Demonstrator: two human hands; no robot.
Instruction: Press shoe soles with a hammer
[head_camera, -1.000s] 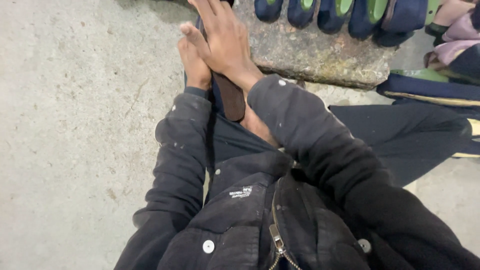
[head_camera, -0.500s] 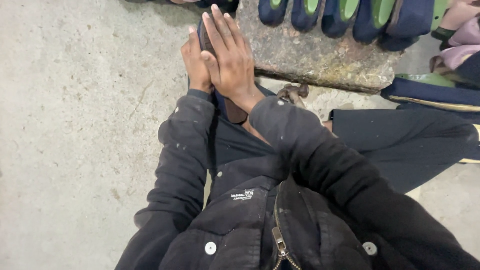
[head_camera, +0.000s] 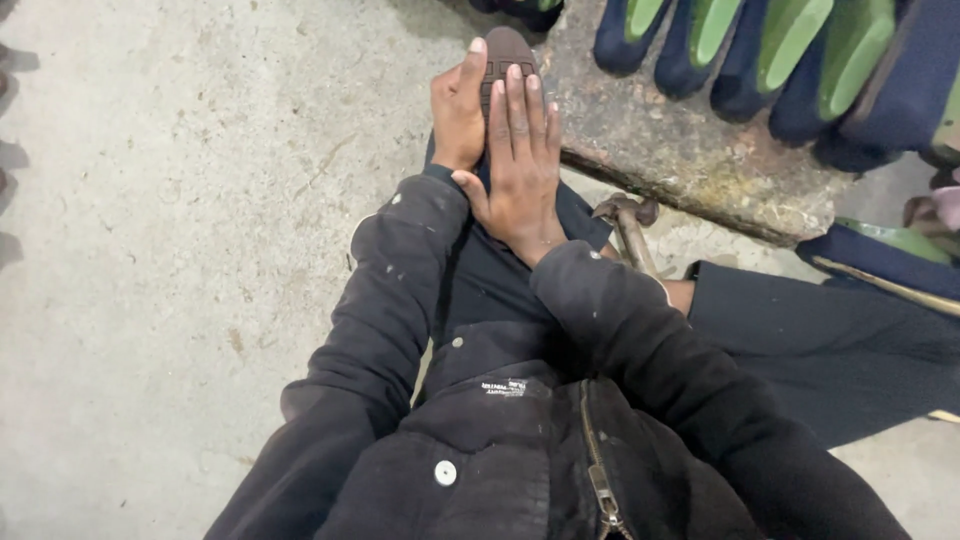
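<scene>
Apparently midway through pressing: brown treaded sole (head_camera: 508, 52) lying flat on the knee, its far tip poking out beyond the fingertips, the rest hidden beneath. Right hand (head_camera: 520, 165) flat on top, fingers straight and together. Left hand (head_camera: 458, 115) cupping the sole's left edge, fingers closed around it. Hammer (head_camera: 630, 228) just right, untouched

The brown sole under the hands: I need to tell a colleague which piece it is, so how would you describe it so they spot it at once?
Start at the rough stone slab lined with blue-and-green shoe pieces. Just left of its near corner, the left hand and right hand press on the knee. The brown sole pokes out beyond the fingertips: the only brown, ridged piece.
</scene>
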